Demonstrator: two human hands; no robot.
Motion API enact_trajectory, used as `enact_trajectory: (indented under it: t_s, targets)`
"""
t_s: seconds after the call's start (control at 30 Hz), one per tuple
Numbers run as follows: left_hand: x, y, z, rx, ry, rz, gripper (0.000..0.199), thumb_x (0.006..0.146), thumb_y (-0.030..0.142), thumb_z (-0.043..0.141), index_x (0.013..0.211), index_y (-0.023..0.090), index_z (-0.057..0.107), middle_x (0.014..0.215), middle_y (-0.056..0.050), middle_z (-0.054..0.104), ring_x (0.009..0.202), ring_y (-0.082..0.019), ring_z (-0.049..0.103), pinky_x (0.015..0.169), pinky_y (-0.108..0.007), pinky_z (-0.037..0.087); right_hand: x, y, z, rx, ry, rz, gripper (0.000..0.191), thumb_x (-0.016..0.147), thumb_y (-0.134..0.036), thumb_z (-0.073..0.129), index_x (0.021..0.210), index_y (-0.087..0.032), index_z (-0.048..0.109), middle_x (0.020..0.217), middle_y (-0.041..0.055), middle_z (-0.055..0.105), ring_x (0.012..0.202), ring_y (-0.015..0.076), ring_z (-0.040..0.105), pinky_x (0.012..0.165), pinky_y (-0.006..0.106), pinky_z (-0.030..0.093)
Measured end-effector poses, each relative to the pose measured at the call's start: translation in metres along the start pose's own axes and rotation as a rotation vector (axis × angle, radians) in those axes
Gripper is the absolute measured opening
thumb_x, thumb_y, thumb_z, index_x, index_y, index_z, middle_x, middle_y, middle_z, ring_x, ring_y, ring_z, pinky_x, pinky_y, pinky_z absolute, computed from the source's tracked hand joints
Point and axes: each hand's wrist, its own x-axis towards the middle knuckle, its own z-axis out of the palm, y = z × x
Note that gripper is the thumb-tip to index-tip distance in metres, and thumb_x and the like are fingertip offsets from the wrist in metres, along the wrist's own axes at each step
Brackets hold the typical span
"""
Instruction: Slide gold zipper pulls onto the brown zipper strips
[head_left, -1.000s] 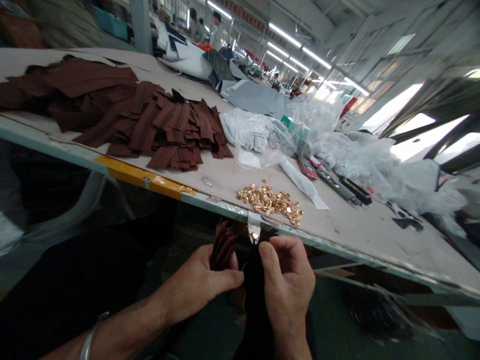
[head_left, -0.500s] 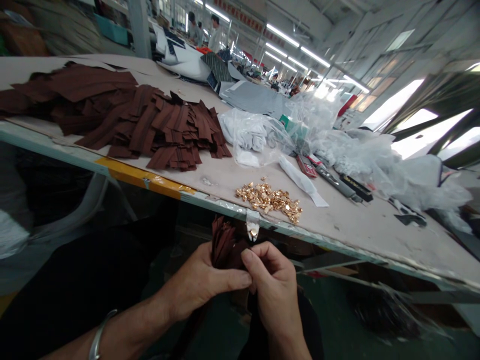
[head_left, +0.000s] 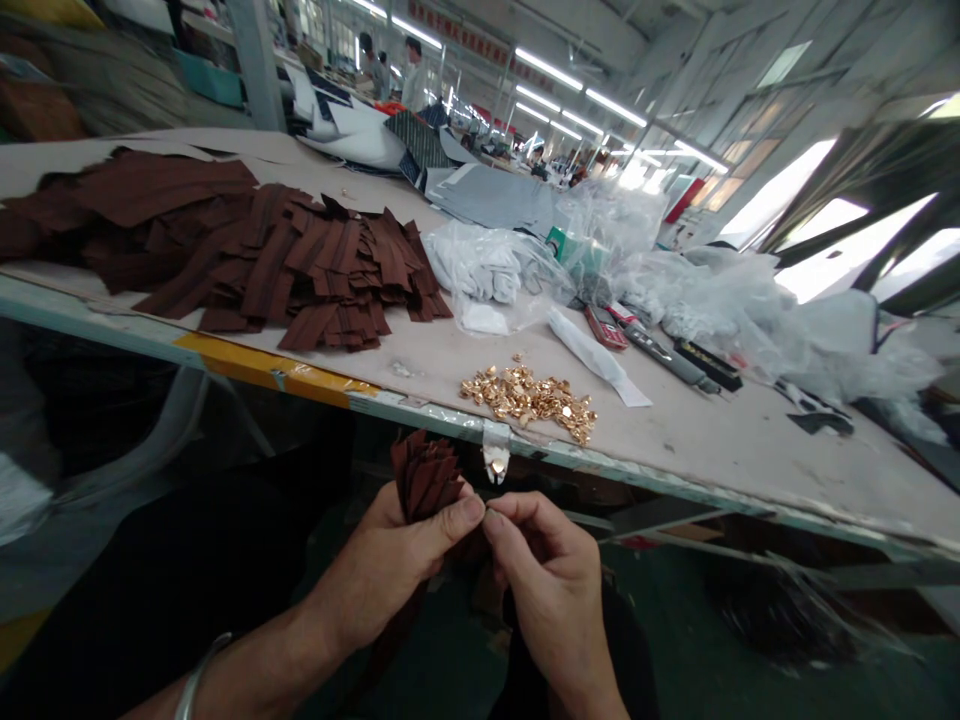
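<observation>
Up comes the left hand's [head_left: 360, 580] thumb, brown strips [head_left: 424, 478] clasped, to the right hand's [head_left: 559, 585] pressed-together thumb and finger: close 2-handed work, anything pinched there too small to tell!

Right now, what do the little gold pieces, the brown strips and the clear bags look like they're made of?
Gold pieces: probably polished metal, given their bright glints, though coated plastic could look similar.
Brown strips: apparently matte fabric; they fold softly and barely shine. What the darker lines along them are made of, I can't tell.
Clear bags: thin, glossy plastic, see-through and crinkled.
</observation>
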Motion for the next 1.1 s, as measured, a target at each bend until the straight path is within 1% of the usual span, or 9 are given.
enact_trajectory:
  t_s: [0.1, 0.17, 0.3, 0.43, 0.53, 0.63, 0.77, 0.9, 1.1]
  targets:
    - [0.003, 0.000, 0.002, -0.131, 0.027, -0.106, 0.027, 0.070, 0.036, 0.078, 0.070, 0.016, 0.061, 0.050, 0.010, 0.040, 0.040, -0.002, 0.027, 0.039, -0.015, 0.022, -0.002, -0.001, -0.002, -0.232, 0.015, -0.359, 0.009, 0.082, -0.011, 0.063, 0.081, -0.019, 0.066, 0.068, -0.0012, 0.064, 0.057, 0.0105, 0.058, 0.055, 0.021, 0.044]
    - [0.004, 0.001, 0.003, -0.197, 0.041, -0.171, 0.029, 0.066, 0.036, 0.081, 0.070, 0.016, 0.060, 0.048, 0.010, 0.040, 0.039, -0.001, 0.026, 0.038, -0.015, 0.022, -0.003, -0.001, -0.002, -0.267, 0.035, -0.453, 0.014, 0.080, -0.007, 0.063, 0.083, -0.020, 0.064, 0.071, -0.0010, 0.065, 0.060, 0.0113, 0.060, 0.057, 0.022, 0.045]
    - [0.002, 0.002, 0.005, -0.196, 0.008, -0.191, 0.033, 0.060, 0.036, 0.085, 0.068, 0.015, 0.062, 0.044, 0.009, 0.042, 0.038, -0.002, 0.030, 0.037, -0.014, 0.021, -0.002, 0.000, 0.000, -0.009, 0.114, -0.188, 0.010, 0.085, -0.015, 0.061, 0.091, -0.023, 0.066, 0.069, -0.0029, 0.061, 0.053, 0.0094, 0.055, 0.049, 0.020, 0.043]
    - [0.001, 0.002, 0.002, -0.233, 0.025, -0.204, 0.030, 0.061, 0.032, 0.086, 0.067, 0.014, 0.063, 0.045, 0.009, 0.043, 0.038, -0.001, 0.031, 0.037, -0.013, 0.022, 0.001, 0.001, 0.004, 0.260, 0.045, 0.066, 0.009, 0.079, -0.024, 0.072, 0.083, -0.019, 0.066, 0.072, -0.0019, 0.060, 0.060, 0.0096, 0.054, 0.053, 0.019, 0.044]
    - [0.003, 0.002, 0.001, -0.300, 0.030, -0.215, 0.025, 0.063, 0.029, 0.084, 0.068, 0.014, 0.064, 0.046, 0.010, 0.042, 0.037, 0.000, 0.028, 0.037, -0.013, 0.023, 0.002, 0.002, 0.007, 0.398, 0.009, 0.158, 0.023, 0.082, -0.030, 0.071, 0.069, -0.017, 0.058, 0.057, -0.0060, 0.049, 0.046, 0.0044, 0.040, 0.044, 0.015, 0.033]
    - [0.007, 0.006, 0.002, -0.314, 0.011, -0.225, 0.025, 0.066, 0.030, 0.082, 0.066, 0.012, 0.065, 0.044, 0.009, 0.041, 0.037, 0.001, 0.026, 0.036, -0.012, 0.023, 0.003, 0.002, 0.007, 0.636, -0.021, 0.287, 0.028, 0.085, -0.038, 0.066, 0.072, -0.017, 0.055, 0.057, -0.0068, 0.051, 0.036, -0.0002, 0.025, 0.035, 0.012, 0.019]
    - [0.011, 0.011, 0.004, -0.257, 0.013, -0.184, 0.027, 0.066, 0.031, 0.080, 0.061, 0.012, 0.062, 0.044, 0.008, 0.045, 0.036, 0.001, 0.028, 0.036, -0.012, 0.023, 0.009, 0.000, 0.005, 0.829, 0.007, 0.457, 0.030, 0.078, -0.034, 0.073, 0.069, -0.018, 0.049, 0.059, -0.0075, 0.054, 0.034, -0.0024, 0.019, 0.032, 0.010, 0.017]
    - [0.014, 0.012, 0.004, -0.202, 0.062, -0.166, 0.027, 0.063, 0.028, 0.081, 0.060, 0.013, 0.059, 0.049, 0.006, 0.052, 0.036, 0.000, 0.031, 0.035, -0.013, 0.024, 0.014, 0.001, 0.004, 0.854, 0.040, 0.532, 0.034, 0.073, -0.031, 0.075, 0.067, -0.019, 0.044, 0.055, -0.0095, 0.051, 0.033, -0.0018, 0.019, 0.031, 0.009, 0.018]
    - [0.017, 0.013, 0.007, -0.192, 0.061, -0.206, 0.027, 0.061, 0.029, 0.079, 0.055, 0.014, 0.057, 0.039, 0.008, 0.043, 0.033, -0.001, 0.031, 0.034, -0.013, 0.020, 0.017, 0.001, 0.007, 0.810, 0.009, 0.526, 0.036, 0.072, -0.033, 0.076, 0.065, -0.019, 0.043, 0.053, -0.0092, 0.051, 0.032, -0.0017, 0.020, 0.030, 0.009, 0.020]
